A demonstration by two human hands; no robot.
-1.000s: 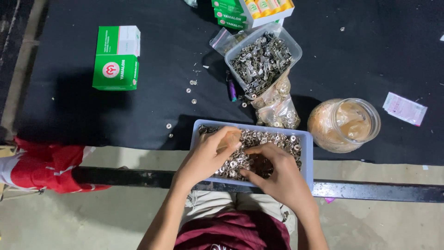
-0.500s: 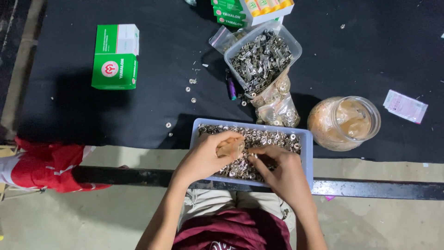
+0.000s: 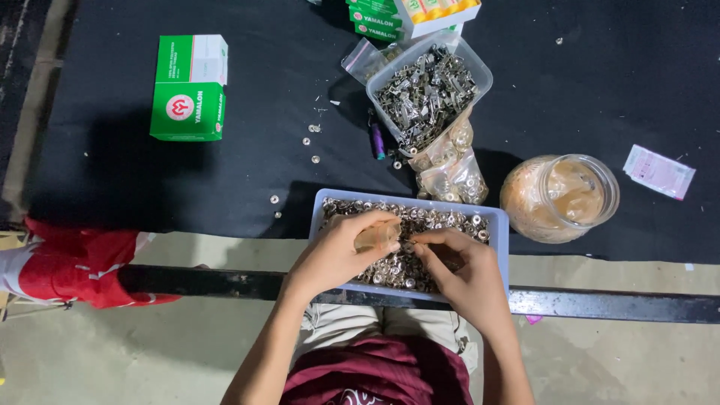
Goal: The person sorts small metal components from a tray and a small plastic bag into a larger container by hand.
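While both hands work over the tray (image 3: 501, 225) at 6 o'clock, left hand (image 3: 337, 251) pinches a small translucent bag (image 3: 377, 235) | right hand (image 3: 465, 274) fingers closed on a metal snap (image 3: 409, 246) from the heap | snaps likely light, stiff, slippery; take by rim | black worktop (image 3: 112, 180): clip tub (image 3: 427, 88) at 12, jar (image 3: 559, 196) at 2; concrete floor below.

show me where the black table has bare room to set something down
The widest bare patch of the black table lies at top right, above the round clear jar and the small white paper slip. Another lies below the green and white cardboard box. It is crowded around the clear plastic tub of metal clips and the pale blue tray.
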